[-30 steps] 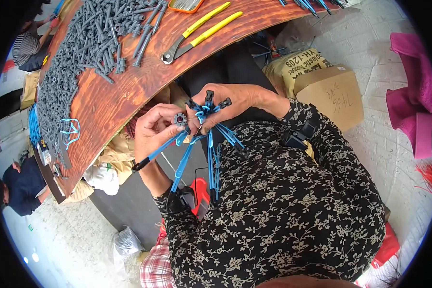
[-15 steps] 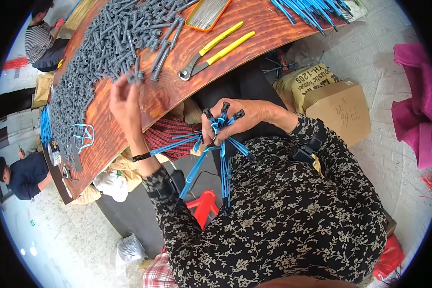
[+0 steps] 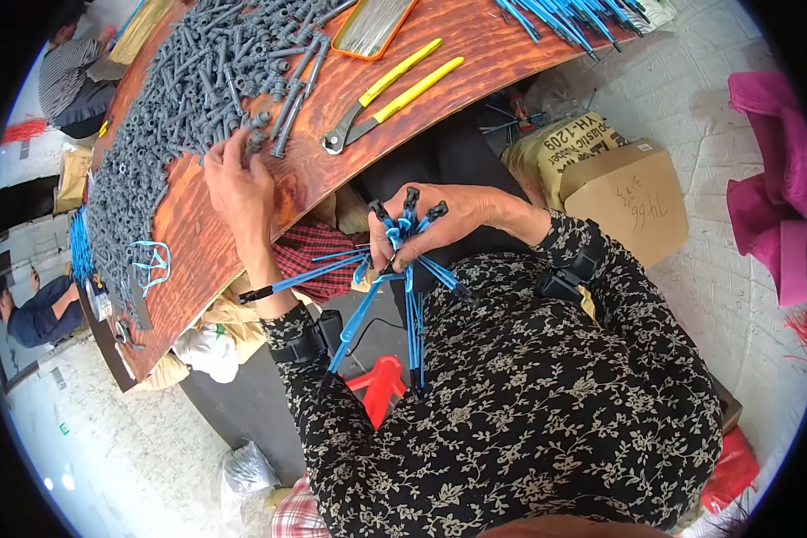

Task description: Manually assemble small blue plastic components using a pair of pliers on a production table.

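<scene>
My right hand (image 3: pixel 453 220) is closed around a bundle of thin blue tubes (image 3: pixel 357 314) with black end pieces, held over my lap. Several black ends stick up above its fingers, while the tubes fan out below and to the left. At the near edge of the grey plastic pile (image 3: pixel 197 81), my left hand (image 3: pixel 242 188) rests low over the wooden table (image 3: pixel 305 170). Its thumb and fingers are curled in on a small grey plastic fitting (image 3: pixel 256 140), partly covered by the fingertips.
Yellow-handled cutters (image 3: pixel 394 90) lie on the table, right of my left hand. Behind them is an orange-rimmed tray (image 3: pixel 372 31) of thin pins. More blue tubes (image 3: pixel 574 22) lie at the far right. A cardboard box (image 3: pixel 632 197) stands beside a sack. Two people sit at left.
My left hand has lowered onto the edge of the grey pile, its fingers closing at a fitting. The right hand keeps its hold on the blue tubes. The whole view has shifted slightly.
</scene>
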A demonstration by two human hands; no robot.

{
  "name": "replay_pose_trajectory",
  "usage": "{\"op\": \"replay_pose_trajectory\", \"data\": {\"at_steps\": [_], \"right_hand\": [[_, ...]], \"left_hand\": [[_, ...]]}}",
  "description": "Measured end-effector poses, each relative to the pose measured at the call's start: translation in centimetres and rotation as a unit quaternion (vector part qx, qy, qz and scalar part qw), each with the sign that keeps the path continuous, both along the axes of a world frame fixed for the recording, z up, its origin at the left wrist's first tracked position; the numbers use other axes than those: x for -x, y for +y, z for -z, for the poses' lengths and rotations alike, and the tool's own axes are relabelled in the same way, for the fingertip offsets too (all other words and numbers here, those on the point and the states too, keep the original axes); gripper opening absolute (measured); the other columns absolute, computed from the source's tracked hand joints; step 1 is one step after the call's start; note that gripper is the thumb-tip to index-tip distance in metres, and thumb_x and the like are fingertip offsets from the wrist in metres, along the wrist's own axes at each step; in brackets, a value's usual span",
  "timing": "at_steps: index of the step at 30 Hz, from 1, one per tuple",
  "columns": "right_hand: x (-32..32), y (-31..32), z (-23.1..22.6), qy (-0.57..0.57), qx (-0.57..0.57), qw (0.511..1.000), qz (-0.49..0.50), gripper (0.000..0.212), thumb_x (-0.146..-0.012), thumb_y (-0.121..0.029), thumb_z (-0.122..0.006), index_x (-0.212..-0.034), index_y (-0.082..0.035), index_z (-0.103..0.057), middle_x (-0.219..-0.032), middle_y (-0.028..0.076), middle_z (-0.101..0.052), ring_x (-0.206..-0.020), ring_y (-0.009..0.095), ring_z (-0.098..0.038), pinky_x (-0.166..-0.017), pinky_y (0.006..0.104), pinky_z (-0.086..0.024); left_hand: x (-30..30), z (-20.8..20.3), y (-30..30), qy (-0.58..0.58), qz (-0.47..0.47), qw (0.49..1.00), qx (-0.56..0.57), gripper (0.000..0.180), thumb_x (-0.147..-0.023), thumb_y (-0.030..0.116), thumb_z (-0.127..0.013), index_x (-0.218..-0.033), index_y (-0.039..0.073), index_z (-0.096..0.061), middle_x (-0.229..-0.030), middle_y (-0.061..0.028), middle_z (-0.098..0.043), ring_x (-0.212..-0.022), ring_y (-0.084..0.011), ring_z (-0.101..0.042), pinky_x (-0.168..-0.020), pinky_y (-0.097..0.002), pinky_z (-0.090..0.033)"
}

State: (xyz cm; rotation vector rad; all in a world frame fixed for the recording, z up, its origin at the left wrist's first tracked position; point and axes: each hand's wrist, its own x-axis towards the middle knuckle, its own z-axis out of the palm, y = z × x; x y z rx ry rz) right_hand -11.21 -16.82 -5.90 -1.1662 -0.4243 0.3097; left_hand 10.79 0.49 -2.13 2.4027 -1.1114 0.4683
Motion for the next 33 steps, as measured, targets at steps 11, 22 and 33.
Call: {"op": "replay_pose_trajectory", "data": {"at_steps": [11, 22, 33], "right_hand": [[0.1, 0.1, -0.2, -0.030, 0.030, 0.999, 0.025, 0.015, -0.082, 0.001, -0.073, -0.091, 0.002, -0.062, -0.096, 0.013, -0.069, -0.100, 0.025, -0.067, -0.081, 0.0332, -0.056], [0.1, 0.5, -0.3, -0.054, 0.052, 0.997, 0.010, 0.016, -0.082, -0.002, -0.073, -0.096, 0.001, -0.066, -0.097, 0.011, -0.070, -0.087, 0.019, -0.066, -0.081, 0.0317, -0.054], [0.6, 0.9, -0.2, -0.106, 0.078, 0.991, 0.009, 0.017, -0.084, -0.008, -0.073, -0.096, 0.001, -0.064, -0.099, 0.011, -0.070, -0.089, 0.021, -0.068, -0.078, 0.0331, -0.055]], "left_hand": [[1.8, 1.9, 0.2, 0.250, 0.067, 0.955, 0.144, 0.036, -0.089, 0.011, -0.066, -0.124, 0.006, -0.059, -0.100, -0.0130, -0.067, -0.088, -0.0270, -0.066, -0.082, -0.0360, -0.052], [12.9, 1.5, 3.8, 0.718, 0.089, 0.607, 0.329, 0.071, -0.086, 0.008, -0.071, -0.145, 0.004, -0.032, -0.100, -0.0174, -0.068, -0.083, -0.0227, -0.069, -0.070, -0.0291, -0.057], [14.8, 2.4, 5.8, 0.692, 0.059, 0.624, 0.358, 0.045, -0.088, 0.005, -0.069, -0.130, 0.000, -0.051, -0.101, -0.0183, -0.069, -0.080, -0.0195, -0.069, -0.070, -0.0274, -0.057]]}}
